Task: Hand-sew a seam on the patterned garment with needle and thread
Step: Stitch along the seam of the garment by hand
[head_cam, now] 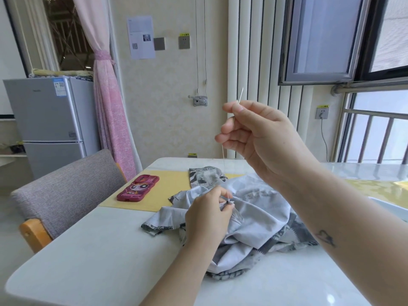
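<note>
Head view shows the patterned garment crumpled on the white table, pale inside turned out and grey print at its edges. The left hand rests on the garment, fingers curled to pinch a small fold at the seam, probably so the cloth cannot lift as the stitch is drawn. High above the garment the right hand pinches the needle between thumb and forefinger, the other fingers loosely curled. The thread runs down from it toward the pinched fold, which looks like the pull-through of 1 stitch. Left of the garment lie a yellow mat and a red cartoon phone case, with a grey chair beyond. Nothing stands between the 2 hands, though the garment's loose folds could snag the thread.
</note>
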A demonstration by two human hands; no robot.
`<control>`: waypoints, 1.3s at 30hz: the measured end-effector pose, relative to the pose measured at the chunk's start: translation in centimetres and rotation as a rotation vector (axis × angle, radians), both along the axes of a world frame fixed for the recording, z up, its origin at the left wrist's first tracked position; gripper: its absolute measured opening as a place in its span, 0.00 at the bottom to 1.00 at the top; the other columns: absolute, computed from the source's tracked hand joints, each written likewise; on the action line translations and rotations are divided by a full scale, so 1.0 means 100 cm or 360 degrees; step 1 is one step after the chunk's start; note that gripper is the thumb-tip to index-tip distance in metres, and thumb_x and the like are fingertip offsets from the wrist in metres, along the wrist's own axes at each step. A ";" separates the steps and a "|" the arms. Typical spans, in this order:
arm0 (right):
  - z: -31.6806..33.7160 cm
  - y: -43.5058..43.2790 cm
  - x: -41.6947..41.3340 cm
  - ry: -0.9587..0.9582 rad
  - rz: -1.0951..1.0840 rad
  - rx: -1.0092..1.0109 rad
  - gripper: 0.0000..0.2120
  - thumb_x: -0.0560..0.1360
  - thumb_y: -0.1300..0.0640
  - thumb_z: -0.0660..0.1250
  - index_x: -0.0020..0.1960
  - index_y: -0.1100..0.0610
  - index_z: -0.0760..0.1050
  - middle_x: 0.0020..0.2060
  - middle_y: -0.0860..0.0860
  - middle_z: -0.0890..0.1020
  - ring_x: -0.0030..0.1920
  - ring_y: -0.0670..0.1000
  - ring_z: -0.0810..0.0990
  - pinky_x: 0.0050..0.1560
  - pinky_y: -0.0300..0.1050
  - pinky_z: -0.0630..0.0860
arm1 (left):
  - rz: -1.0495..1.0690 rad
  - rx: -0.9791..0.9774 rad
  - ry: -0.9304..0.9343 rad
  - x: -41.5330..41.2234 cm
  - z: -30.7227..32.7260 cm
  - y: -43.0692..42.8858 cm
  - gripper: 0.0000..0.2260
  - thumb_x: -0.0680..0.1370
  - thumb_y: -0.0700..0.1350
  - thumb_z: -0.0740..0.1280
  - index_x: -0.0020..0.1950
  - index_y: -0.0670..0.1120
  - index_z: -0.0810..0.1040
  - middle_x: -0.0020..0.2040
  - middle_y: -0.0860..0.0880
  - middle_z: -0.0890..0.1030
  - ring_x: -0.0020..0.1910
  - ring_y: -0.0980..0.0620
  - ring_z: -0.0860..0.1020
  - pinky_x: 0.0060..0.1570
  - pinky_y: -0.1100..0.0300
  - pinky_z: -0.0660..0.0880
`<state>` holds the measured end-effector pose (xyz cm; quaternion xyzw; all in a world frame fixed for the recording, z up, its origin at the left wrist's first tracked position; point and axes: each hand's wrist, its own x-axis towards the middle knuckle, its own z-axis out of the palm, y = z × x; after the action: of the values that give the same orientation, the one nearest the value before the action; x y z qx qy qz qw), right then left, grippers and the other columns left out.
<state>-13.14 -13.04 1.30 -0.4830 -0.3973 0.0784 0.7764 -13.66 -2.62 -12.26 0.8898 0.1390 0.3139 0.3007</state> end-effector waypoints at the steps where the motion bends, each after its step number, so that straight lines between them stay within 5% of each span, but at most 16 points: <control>1: -0.001 0.000 0.000 0.0017 -0.0005 0.0005 0.08 0.80 0.61 0.58 0.45 0.58 0.74 0.25 0.49 0.78 0.28 0.47 0.79 0.34 0.37 0.76 | -0.0001 -0.0009 0.0029 0.001 0.000 0.001 0.03 0.76 0.49 0.68 0.49 0.56 0.77 0.35 0.60 0.73 0.38 0.58 0.71 0.34 0.61 0.66; 7: -0.007 -0.004 0.016 0.0216 -0.0088 0.0147 0.08 0.82 0.61 0.56 0.48 0.58 0.73 0.27 0.50 0.79 0.34 0.49 0.83 0.40 0.39 0.80 | -0.0125 -0.0125 0.0054 0.000 -0.001 0.014 0.08 0.75 0.50 0.70 0.46 0.58 0.71 0.36 0.61 0.76 0.39 0.62 0.74 0.36 0.64 0.68; 13: -0.024 -0.007 0.050 0.0263 -0.0454 -0.0026 0.09 0.82 0.60 0.56 0.47 0.57 0.73 0.26 0.49 0.78 0.44 0.52 0.80 0.58 0.53 0.76 | -0.0281 -0.0258 -0.0040 0.001 -0.005 0.017 0.07 0.72 0.49 0.71 0.40 0.59 0.74 0.42 0.60 0.81 0.46 0.61 0.79 0.51 0.53 0.76; 15: -0.035 -0.007 0.057 0.0030 -0.0639 -0.0314 0.09 0.81 0.58 0.58 0.46 0.55 0.75 0.28 0.48 0.80 0.42 0.51 0.80 0.58 0.54 0.76 | -0.0333 -0.0291 -0.0081 0.001 -0.005 0.015 0.08 0.72 0.49 0.72 0.38 0.60 0.76 0.42 0.61 0.81 0.46 0.61 0.79 0.52 0.52 0.76; 17: -0.045 -0.007 0.059 -0.0369 -0.0827 -0.0698 0.08 0.81 0.57 0.58 0.47 0.54 0.76 0.33 0.50 0.83 0.31 0.51 0.76 0.40 0.45 0.79 | -0.0356 -0.0301 -0.0112 0.003 -0.004 0.014 0.08 0.72 0.49 0.72 0.38 0.61 0.76 0.43 0.60 0.82 0.47 0.60 0.79 0.52 0.52 0.76; 18: -0.050 -0.006 0.061 -0.0559 -0.0867 -0.0869 0.08 0.80 0.58 0.58 0.46 0.54 0.75 0.35 0.50 0.84 0.24 0.47 0.71 0.28 0.38 0.72 | -0.0360 -0.0302 -0.0117 0.003 -0.004 0.014 0.08 0.72 0.49 0.72 0.38 0.62 0.76 0.43 0.60 0.82 0.48 0.59 0.79 0.52 0.52 0.76; 20: -0.059 -0.004 0.061 -0.0871 -0.0866 -0.1185 0.09 0.80 0.60 0.56 0.46 0.54 0.73 0.38 0.49 0.84 0.21 0.43 0.69 0.23 0.32 0.62 | -0.0357 -0.0305 -0.0107 0.004 -0.003 0.013 0.09 0.73 0.49 0.72 0.38 0.62 0.76 0.43 0.61 0.81 0.48 0.59 0.79 0.53 0.52 0.76; 23: -0.077 -0.003 0.068 -0.1441 -0.1065 -0.1657 0.08 0.80 0.60 0.54 0.48 0.50 0.69 0.37 0.47 0.83 0.32 0.44 0.74 0.39 0.29 0.66 | -0.0338 -0.0295 -0.0093 0.004 -0.003 0.012 0.09 0.73 0.49 0.72 0.37 0.62 0.75 0.41 0.62 0.80 0.47 0.58 0.79 0.53 0.52 0.76; 26: -0.085 -0.006 0.076 -0.1695 -0.1231 -0.1767 0.07 0.80 0.59 0.53 0.50 0.52 0.69 0.26 0.47 0.74 0.33 0.57 0.71 0.57 0.44 0.66 | -0.0337 -0.0315 -0.0083 0.004 -0.004 0.012 0.08 0.73 0.50 0.72 0.38 0.61 0.76 0.42 0.61 0.81 0.48 0.59 0.79 0.53 0.52 0.76; 31: -0.076 -0.013 0.074 -0.0968 -0.0823 -0.1537 0.10 0.81 0.57 0.56 0.46 0.51 0.74 0.28 0.47 0.75 0.31 0.47 0.74 0.34 0.37 0.67 | -0.0335 -0.0303 -0.0137 0.004 -0.004 0.013 0.06 0.73 0.50 0.72 0.39 0.60 0.77 0.42 0.60 0.81 0.47 0.59 0.79 0.52 0.52 0.76; 35: -0.073 -0.014 0.071 -0.0294 -0.0442 -0.1054 0.08 0.80 0.54 0.61 0.46 0.53 0.78 0.25 0.45 0.71 0.35 0.45 0.75 0.40 0.35 0.74 | -0.0326 -0.0320 -0.0164 0.005 -0.004 0.012 0.07 0.73 0.50 0.72 0.37 0.57 0.77 0.38 0.60 0.79 0.44 0.58 0.78 0.50 0.52 0.76; 39: -0.072 -0.011 0.061 0.0141 -0.0118 -0.0731 0.07 0.80 0.58 0.59 0.47 0.56 0.75 0.20 0.45 0.63 0.35 0.48 0.79 0.32 0.34 0.72 | -0.0350 -0.0341 -0.0180 0.005 -0.004 0.011 0.08 0.73 0.49 0.72 0.36 0.55 0.76 0.36 0.58 0.78 0.42 0.56 0.78 0.49 0.52 0.76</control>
<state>-7.09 -14.15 -5.92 -0.6574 -0.3166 0.1591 0.6651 -13.17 -1.49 -12.62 0.8434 0.0562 0.3120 0.4337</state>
